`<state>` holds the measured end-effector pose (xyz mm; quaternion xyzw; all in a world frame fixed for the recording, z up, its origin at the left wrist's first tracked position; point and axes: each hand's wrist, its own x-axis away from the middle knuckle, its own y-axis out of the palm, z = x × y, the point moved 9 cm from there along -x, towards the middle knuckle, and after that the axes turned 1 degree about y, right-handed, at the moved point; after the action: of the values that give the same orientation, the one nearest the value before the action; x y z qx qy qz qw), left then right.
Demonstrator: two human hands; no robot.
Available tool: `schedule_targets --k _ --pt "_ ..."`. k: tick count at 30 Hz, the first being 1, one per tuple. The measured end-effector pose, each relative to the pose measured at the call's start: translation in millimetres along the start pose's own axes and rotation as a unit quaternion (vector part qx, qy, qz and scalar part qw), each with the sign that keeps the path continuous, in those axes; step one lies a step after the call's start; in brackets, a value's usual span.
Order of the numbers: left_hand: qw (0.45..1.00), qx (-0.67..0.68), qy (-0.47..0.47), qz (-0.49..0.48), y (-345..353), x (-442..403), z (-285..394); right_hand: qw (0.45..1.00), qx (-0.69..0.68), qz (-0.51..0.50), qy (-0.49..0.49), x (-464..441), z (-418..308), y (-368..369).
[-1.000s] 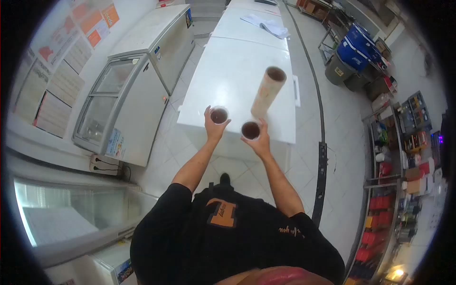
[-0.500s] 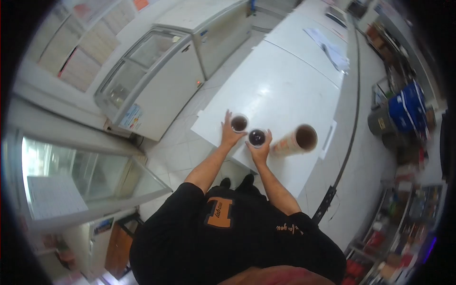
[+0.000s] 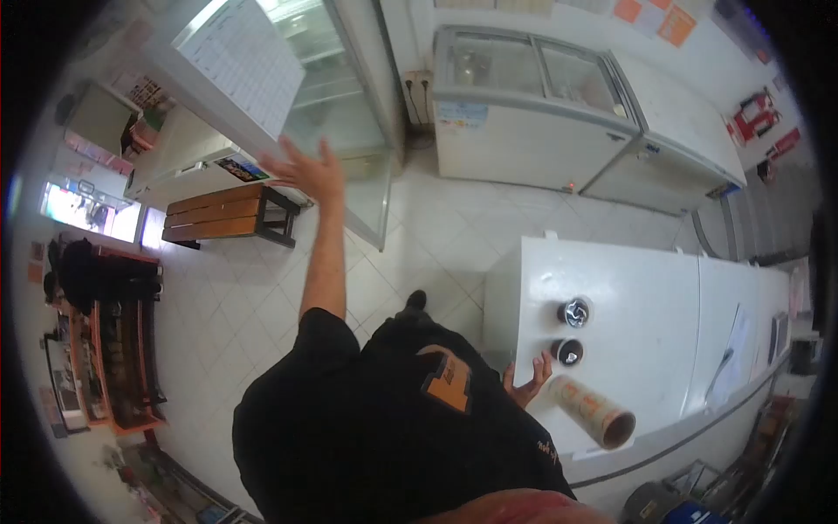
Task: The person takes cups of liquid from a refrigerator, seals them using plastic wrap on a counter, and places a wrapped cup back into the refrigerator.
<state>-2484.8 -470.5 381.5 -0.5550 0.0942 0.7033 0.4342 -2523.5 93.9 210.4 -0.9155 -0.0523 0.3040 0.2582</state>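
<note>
My left hand is raised with its fingers spread, in front of the glass door of an upright fridge. It holds nothing, and I cannot tell whether it touches the door. My right hand is open at the near edge of the white worktop, fingers apart. Just beyond its fingertips stands a cup of dark contents. A second dark-filled cup is beside that one. On the other side of my right hand is a tall pale cylinder with orange print, its round end brown.
A printed sheet hangs on the fridge door. Behind the worktop are a glass-topped chest freezer and another white chest freezer. A wooden bench stands at the left. Papers lie farther along the worktop.
My view has turned left. Both hands have let go of the two cups. My left hand has swung up and left to the fridge door; my right has drawn slightly back.
</note>
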Motion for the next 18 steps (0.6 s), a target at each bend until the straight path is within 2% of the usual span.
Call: schedule_targets --k 1,4,7,10,13,14,15,17,18 --pt "0.998 -0.005 -0.011 0.062 -2.3 -25.2 -28.1 1.000 -0.010 -0.010 -0.003 -16.6 -8.4 9.0" --pt "0.987 -0.023 0.103 0.123 29.5 -49.7 -75.1 0.999 -0.030 -0.024 -0.017 -53.1 -24.9 54.6" --pt "0.989 -0.029 0.084 0.121 31.0 -60.2 -104.5 0.999 -0.032 -0.010 -0.026 -84.9 -47.9 98.9" --pt "0.981 -0.109 0.092 0.130 33.0 -89.3 -158.4 1.000 -0.015 0.012 -0.024 -123.2 -79.5 128.1" --pt "0.983 -0.009 0.098 0.152 44.3 -135.3 -236.0 0.999 -0.021 0.039 -0.028 -152.8 -92.6 144.6" --pt "0.987 -0.013 -0.026 0.155 49.2 -151.6 -271.4 0.998 -0.043 0.053 -0.003 -157.7 -88.9 146.6" --pt "0.977 -0.014 -0.148 0.154 57.6 -165.7 -304.5 0.998 -0.014 0.061 -0.017 -163.0 -90.9 145.0" --pt "0.976 0.142 -0.119 0.113 101.6 -205.3 -356.8 0.994 0.049 0.087 -0.032 -168.6 -93.6 131.7" --pt "0.976 0.114 -0.149 0.111 132.2 -218.2 -402.8 0.992 0.075 0.104 -0.019 -167.8 -91.6 123.8"
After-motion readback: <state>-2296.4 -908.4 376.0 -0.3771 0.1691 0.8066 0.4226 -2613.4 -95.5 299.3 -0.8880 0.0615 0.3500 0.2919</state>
